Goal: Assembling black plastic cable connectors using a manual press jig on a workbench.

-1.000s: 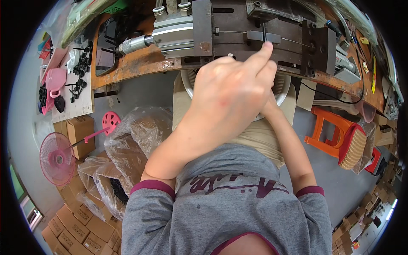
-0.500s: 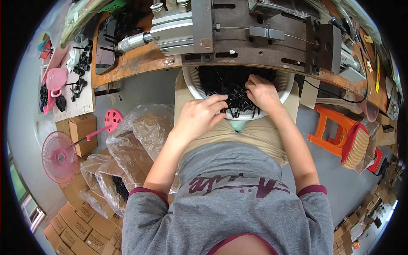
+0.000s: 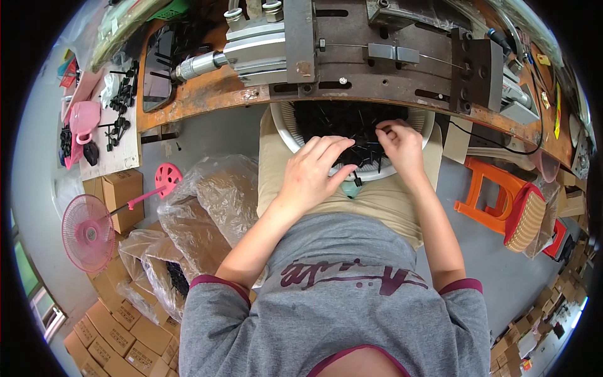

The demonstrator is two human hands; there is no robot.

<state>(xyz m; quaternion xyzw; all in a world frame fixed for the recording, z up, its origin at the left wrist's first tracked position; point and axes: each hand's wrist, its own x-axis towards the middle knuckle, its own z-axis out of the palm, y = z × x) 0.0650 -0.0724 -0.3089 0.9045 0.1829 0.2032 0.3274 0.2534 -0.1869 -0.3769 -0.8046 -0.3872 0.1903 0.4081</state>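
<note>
On my lap sits a white plastic basket (image 3: pixel 284 129), filled with thin black stick-like parts (image 3: pixel 333 119). Over its near left rim is my left hand (image 3: pixel 314 173), its fingers stretched out and the thumb held apart; nothing shows in its grip. A black part with a small knob (image 3: pixel 357 180) lies over the near rim beside that thumb. My right hand (image 3: pixel 402 147) is above the basket's right side, thumb and fingertips pinched together. Whatever those fingertips may hold is too small to tell among the dark parts.
A workbench (image 3: pixel 207 107) carrying a metal clamping fixture (image 3: pixel 389 78) overhangs the basket's far side. To the left stand a pink fan (image 3: pixel 89 232) and plastic-wrapped cartons (image 3: pixel 213 195). An orange stool (image 3: pixel 493 188) is at right. Several cardboard boxes (image 3: pixel 119 333) are stacked at lower left.
My left hand has shifted slightly right and its fingers have spread. My right hand has moved a little right, away from the left. The bunched black parts between them now lie lower and looser.
</note>
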